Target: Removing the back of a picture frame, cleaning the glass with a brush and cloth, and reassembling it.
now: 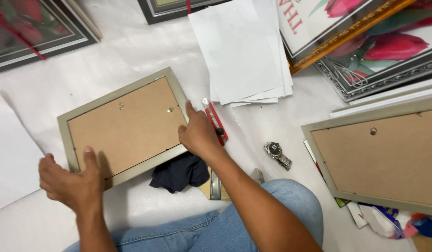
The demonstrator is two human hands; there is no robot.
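Note:
A grey-green picture frame (125, 126) lies face down on the white floor covering, its brown backing board up, with two small metal tabs near its top edge. My left hand (71, 179) grips the frame's lower left corner, thumb on the backing board. My right hand (197, 135) presses on the frame's right edge, fingers spread over the rim. A red utility knife (215, 121) lies just right of that hand, touching nothing I hold.
A dark cloth (178, 172) and a paintbrush (216, 186) lie below the frame. A wristwatch (277, 155) sits to the right. A second face-down frame (379, 154) is at far right. White paper sheets (244, 51) and framed flower pictures (365, 42) lie behind.

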